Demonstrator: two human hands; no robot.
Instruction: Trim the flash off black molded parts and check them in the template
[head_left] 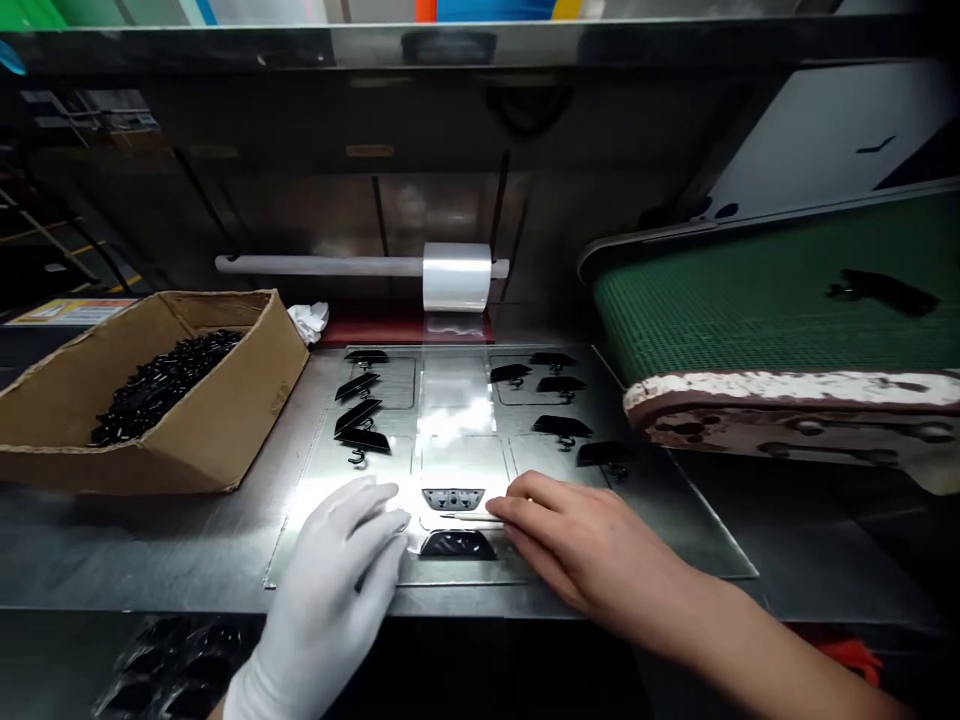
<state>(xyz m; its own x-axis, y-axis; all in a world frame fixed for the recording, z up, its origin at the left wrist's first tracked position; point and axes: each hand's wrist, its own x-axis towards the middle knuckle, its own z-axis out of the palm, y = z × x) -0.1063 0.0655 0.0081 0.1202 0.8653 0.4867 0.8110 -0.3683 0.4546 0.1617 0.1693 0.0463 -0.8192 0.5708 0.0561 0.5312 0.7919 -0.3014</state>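
My left hand (pixel 341 570), in a white glove, lies flat with fingers stretched on the clear plastic sheet (pixel 465 400) at the front of the metal bench. My bare right hand (pixel 577 545) rests opposite it, fingers extended and touching a thin stick (pixel 472 517) on the sheet. Between the two hands lie two small black plastic parts (pixel 454 497), one above the other (pixel 457 545). Several more black hooked parts (pixel 360 430) lie on the sheet's left and right (pixel 559 425) sides.
A cardboard box (pixel 225 420) of black parts stands at the left. A roll of clear film (pixel 456 276) hangs on a bar behind. A green conveyor belt (pixel 772 300) carrying one black part (pixel 881 288) rises at the right. A white rag (pixel 309 320) lies beside the box.
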